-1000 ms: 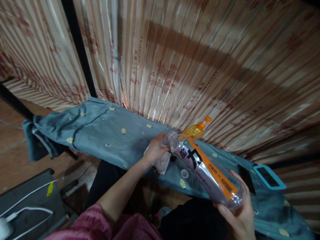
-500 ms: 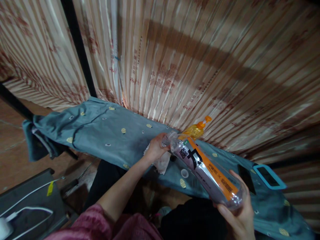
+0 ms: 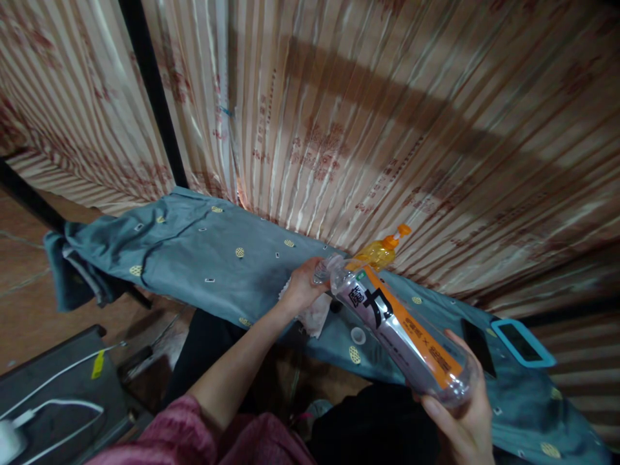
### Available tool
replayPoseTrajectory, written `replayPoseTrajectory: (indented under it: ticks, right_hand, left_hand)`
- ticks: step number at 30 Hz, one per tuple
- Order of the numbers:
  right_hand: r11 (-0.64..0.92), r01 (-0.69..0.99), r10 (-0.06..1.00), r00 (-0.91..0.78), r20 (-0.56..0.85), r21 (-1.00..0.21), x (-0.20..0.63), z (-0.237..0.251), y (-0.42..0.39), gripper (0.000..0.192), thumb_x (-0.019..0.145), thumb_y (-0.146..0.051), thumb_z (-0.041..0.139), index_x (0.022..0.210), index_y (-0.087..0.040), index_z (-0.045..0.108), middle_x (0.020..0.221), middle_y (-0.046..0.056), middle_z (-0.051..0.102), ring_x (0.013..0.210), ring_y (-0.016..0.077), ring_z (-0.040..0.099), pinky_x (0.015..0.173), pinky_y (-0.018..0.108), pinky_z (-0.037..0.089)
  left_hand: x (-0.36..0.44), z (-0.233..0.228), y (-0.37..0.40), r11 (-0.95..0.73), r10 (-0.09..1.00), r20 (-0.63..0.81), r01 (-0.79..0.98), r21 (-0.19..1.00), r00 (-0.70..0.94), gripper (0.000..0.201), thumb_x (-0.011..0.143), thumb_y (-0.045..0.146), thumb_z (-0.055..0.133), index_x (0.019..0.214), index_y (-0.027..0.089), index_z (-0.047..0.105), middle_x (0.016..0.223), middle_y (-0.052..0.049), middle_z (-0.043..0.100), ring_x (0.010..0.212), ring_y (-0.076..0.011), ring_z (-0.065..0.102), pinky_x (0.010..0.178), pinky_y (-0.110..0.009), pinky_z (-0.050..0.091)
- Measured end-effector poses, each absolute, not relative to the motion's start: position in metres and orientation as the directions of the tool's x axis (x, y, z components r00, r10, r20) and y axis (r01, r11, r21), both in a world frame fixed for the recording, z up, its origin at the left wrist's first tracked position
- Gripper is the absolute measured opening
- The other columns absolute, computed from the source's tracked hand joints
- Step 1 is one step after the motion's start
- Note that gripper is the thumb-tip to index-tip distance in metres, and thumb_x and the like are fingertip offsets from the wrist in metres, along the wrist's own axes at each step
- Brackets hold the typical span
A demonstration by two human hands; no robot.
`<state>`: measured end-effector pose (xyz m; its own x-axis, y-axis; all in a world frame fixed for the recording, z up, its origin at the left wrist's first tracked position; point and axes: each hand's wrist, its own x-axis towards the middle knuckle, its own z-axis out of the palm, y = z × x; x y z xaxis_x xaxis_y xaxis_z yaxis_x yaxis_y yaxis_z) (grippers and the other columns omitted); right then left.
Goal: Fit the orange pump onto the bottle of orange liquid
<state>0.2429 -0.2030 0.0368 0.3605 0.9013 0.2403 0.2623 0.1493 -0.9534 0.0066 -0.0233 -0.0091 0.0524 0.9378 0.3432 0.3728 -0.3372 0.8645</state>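
Here, right hand [image 3: 462,423] gripping tilted clear bottle [image 3: 402,332], left hand [image 3: 303,287] at its neck

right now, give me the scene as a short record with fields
left hand: left hand at the neck of the clear bottle, with a white tissue under it
right hand: right hand grips the bottle's base
bottle: tilted, orange and white label, no liquid visible inside
behind bottle: orange pump bottle
surface: blue-grey cloth with a small white cap on it
far right: phone; blue-framed object
backdrop: striped curtain
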Motion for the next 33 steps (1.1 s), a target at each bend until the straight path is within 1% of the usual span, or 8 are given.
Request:
replayPoseTrajectory:
  ticks: [4, 6, 10, 13, 15, 20, 27, 33]
  right_hand:
    - [0.16, 0.244, 0.893, 0.376, 0.246, -0.956, 0.241, 0.039, -0.204, 0.098, 0.058, -0.044, 0.087, 0.145, -0.029, 0.042, 0.151, 0.011, 0.04, 0.137, 0.0479, 0.034, 0.112, 0.068, 0.022]
    - [0.162, 0.266, 0.893, 0.37, 0.255, -0.95, 0.242, 0.039, -0.203, 0.097, 0.059, -0.044, 0.087, 0.144, -0.029, 0.043, 0.151, 0.011, 0.04, 0.137, 0.0481, 0.034, 0.111, 0.069, 0.021]
    - [0.175, 0.311, 0.896, 0.344, 0.282, -0.934, 0.246, 0.038, -0.203, 0.096, 0.058, -0.043, 0.087, 0.143, -0.03, 0.045, 0.151, 0.009, 0.04, 0.137, 0.046, 0.036, 0.109, 0.06, 0.031]
    - [0.159, 0.295, 0.897, 0.356, 0.263, -0.942, 0.246, 0.038, -0.203, 0.097, 0.057, -0.044, 0.087, 0.143, -0.031, 0.044, 0.151, 0.007, 0.042, 0.134, 0.0436, 0.041, 0.1, 0.05, 0.041]
    - [0.155, 0.288, 0.894, 0.365, 0.258, -0.945, 0.244, 0.039, -0.202, 0.098, 0.057, -0.044, 0.087, 0.144, -0.031, 0.044, 0.149, 0.007, 0.043, 0.132, 0.0415, 0.043, 0.096, 0.045, 0.043]
    - [0.179, 0.271, 0.88, 0.387, 0.277, -0.946, 0.238, 0.041, -0.201, 0.096, 0.056, -0.043, 0.087, 0.142, -0.03, 0.046, 0.15, 0.006, 0.043, 0.134, 0.0405, 0.04, 0.1, 0.046, 0.039]
    - [0.177, 0.266, 0.876, 0.396, 0.275, -0.948, 0.234, 0.047, -0.202, 0.094, 0.055, -0.043, 0.088, 0.139, -0.032, 0.049, 0.148, 0.005, 0.045, 0.13, 0.0401, 0.043, 0.096, 0.045, 0.04]
    - [0.17, 0.273, 0.879, 0.392, 0.27, -0.947, 0.236, 0.045, -0.202, 0.096, 0.056, -0.044, 0.087, 0.142, -0.031, 0.046, 0.147, 0.006, 0.046, 0.131, 0.0409, 0.042, 0.101, 0.048, 0.037]
  left_hand:
    - [0.007, -0.009, -0.023, -0.338, 0.939, 0.339, 0.36, 0.87, 0.061, 0.044, 0.069, 0.008, 0.069, 0.112, 0.019, 0.066, 0.11, -0.005, 0.075, 0.1, -0.0231, 0.071, 0.092, -0.036, 0.055]
    - [0.007, -0.009, -0.023, -0.338, 0.939, 0.34, 0.358, 0.87, 0.06, 0.044, 0.069, 0.008, 0.069, 0.112, 0.019, 0.066, 0.109, -0.005, 0.076, 0.099, -0.0231, 0.071, 0.092, -0.036, 0.056]
    - [0.007, -0.008, -0.024, -0.338, 0.938, 0.341, 0.364, 0.868, 0.06, 0.045, 0.069, 0.007, 0.068, 0.113, 0.019, 0.066, 0.11, -0.004, 0.075, 0.1, -0.0225, 0.071, 0.093, -0.036, 0.055]
    - [0.006, -0.009, -0.024, -0.336, 0.939, 0.336, 0.377, 0.863, 0.068, 0.046, 0.07, 0.009, 0.068, 0.114, 0.019, 0.065, 0.111, -0.004, 0.075, 0.1, -0.023, 0.07, 0.093, -0.036, 0.055]
    - [0.006, -0.009, -0.024, -0.339, 0.939, 0.337, 0.373, 0.863, 0.073, 0.046, 0.07, 0.009, 0.068, 0.115, 0.02, 0.064, 0.112, -0.005, 0.075, 0.101, -0.0234, 0.07, 0.093, -0.036, 0.055]
    - [0.005, -0.01, -0.023, -0.339, 0.938, 0.341, 0.36, 0.869, 0.062, 0.046, 0.07, 0.01, 0.071, 0.115, 0.019, 0.065, 0.113, -0.005, 0.074, 0.104, -0.0241, 0.07, 0.095, -0.035, 0.055]
    - [0.005, -0.008, -0.024, -0.319, 0.946, 0.319, 0.362, 0.876, 0.062, 0.047, 0.071, 0.012, 0.073, 0.117, 0.017, 0.065, 0.111, -0.007, 0.075, 0.102, -0.0247, 0.071, 0.094, -0.035, 0.055]
    - [0.006, -0.01, -0.024, -0.327, 0.943, 0.329, 0.365, 0.872, 0.06, 0.044, 0.071, 0.013, 0.074, 0.115, 0.017, 0.065, 0.113, -0.007, 0.074, 0.104, -0.0253, 0.07, 0.095, -0.036, 0.054]
